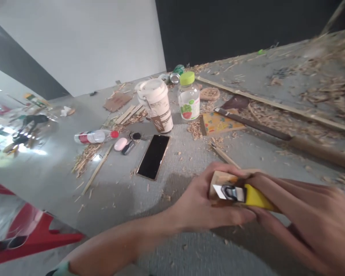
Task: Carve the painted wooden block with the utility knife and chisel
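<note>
My left hand is closed around a block of wood, its pale end showing between thumb and fingers. In my right hand is a yellow utility knife, its blade out and pointing left across the wood. The two hands come together at the lower right of the view, above the floor. Just beyond them lies a thin wooden-handled tool, partly hidden by my fingers. How much of the wood sits under my right hand cannot be made out.
A phone, a paper cup, a green-lidded bottle and a plastic bottle are on the grey floor. A long brown-handled blade lies right, near a patterned yellow block. Shavings lie scattered; a red stool is at left.
</note>
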